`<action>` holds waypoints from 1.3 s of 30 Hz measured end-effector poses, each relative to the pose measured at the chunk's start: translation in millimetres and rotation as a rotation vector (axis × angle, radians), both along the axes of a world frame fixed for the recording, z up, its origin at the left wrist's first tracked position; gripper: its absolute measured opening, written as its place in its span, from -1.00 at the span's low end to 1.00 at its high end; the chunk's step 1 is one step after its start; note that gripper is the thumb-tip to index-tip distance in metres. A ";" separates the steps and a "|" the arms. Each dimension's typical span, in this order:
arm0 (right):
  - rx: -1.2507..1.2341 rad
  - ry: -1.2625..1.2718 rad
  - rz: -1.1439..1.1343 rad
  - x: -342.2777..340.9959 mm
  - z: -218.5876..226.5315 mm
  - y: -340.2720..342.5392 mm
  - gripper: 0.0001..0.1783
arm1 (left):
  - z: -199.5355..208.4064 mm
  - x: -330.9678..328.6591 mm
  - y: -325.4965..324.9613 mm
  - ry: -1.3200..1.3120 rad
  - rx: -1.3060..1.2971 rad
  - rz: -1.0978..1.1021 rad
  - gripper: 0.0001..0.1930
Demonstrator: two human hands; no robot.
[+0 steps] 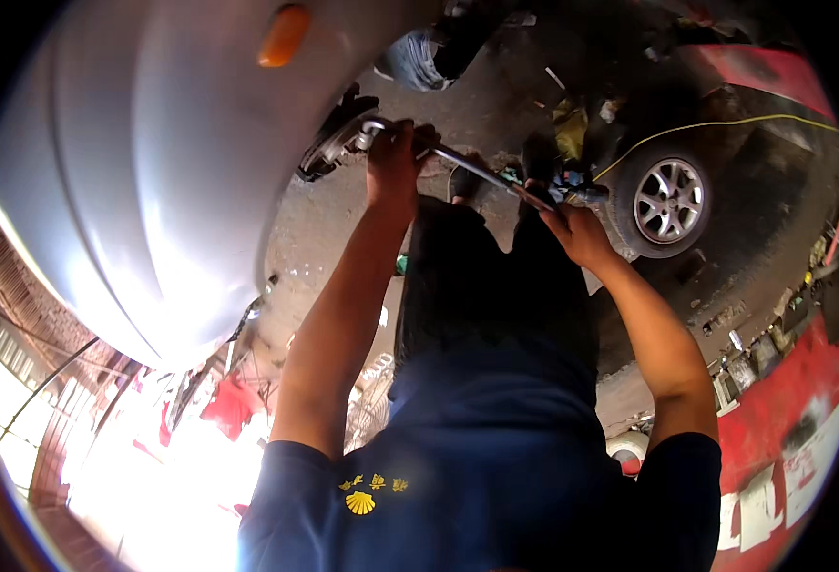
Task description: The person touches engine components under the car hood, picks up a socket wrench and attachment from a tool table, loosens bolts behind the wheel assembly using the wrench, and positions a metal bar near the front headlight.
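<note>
A long metal socket wrench (477, 168) slants across in front of me, its bent head at the left by a car's exposed wheel hub (329, 150). My left hand (393, 173) is closed round the bar just behind that head. Whether the socket sits on a nut I cannot tell. At the lower, right end of the bar, my right hand (582, 235) is closed on the handle. The hub is dark and partly hidden under the silver-grey car body (143, 181).
A removed wheel with silver spokes (668, 202) lies on the dirty floor to the right. A yellow hose (696, 126) runs past it. Tools and scraps (572, 183) lie near my feet. Another person's leg in jeans (418, 61) shows at the top. Red panels (782, 405) stand at right.
</note>
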State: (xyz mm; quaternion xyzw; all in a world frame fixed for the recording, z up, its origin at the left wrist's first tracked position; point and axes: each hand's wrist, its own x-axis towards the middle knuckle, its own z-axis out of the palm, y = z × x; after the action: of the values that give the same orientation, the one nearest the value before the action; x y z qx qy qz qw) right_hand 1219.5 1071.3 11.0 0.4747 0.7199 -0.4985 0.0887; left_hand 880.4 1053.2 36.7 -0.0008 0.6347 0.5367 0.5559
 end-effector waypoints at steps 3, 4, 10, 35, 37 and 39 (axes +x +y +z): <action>0.013 0.179 0.036 -26.3 -58.1 4.0 -0.47 | -49.3 -9.5 12.1 0.149 0.066 0.001 -0.74; 0.073 0.254 0.095 -31.4 -80.3 1.8 -0.46 | -67.5 -9.5 20.8 0.156 0.053 0.004 -0.74; -0.143 0.372 -0.125 -93.7 -157.7 -10.9 -0.26 | -127.5 -21.3 47.2 0.237 -0.055 0.047 -0.73; -0.026 0.450 0.211 -190.8 -259.6 -32.9 -0.48 | -195.8 39.9 -117.5 0.280 -0.292 0.185 -0.56; 0.193 0.626 0.173 -191.7 -266.3 -38.4 -0.47 | -198.6 71.6 -135.9 0.040 -0.376 0.248 -0.48; 0.363 0.690 0.203 -193.1 -254.6 -46.4 -0.57 | -198.8 105.1 -156.0 -0.040 -0.169 0.199 -0.44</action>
State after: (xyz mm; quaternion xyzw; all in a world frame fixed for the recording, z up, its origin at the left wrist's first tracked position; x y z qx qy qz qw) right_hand 1026.5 1024.8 -243.6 0.2141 0.8270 -0.4819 -0.1947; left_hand 985.4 897.3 -162.2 -0.1213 0.6633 0.5338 0.5103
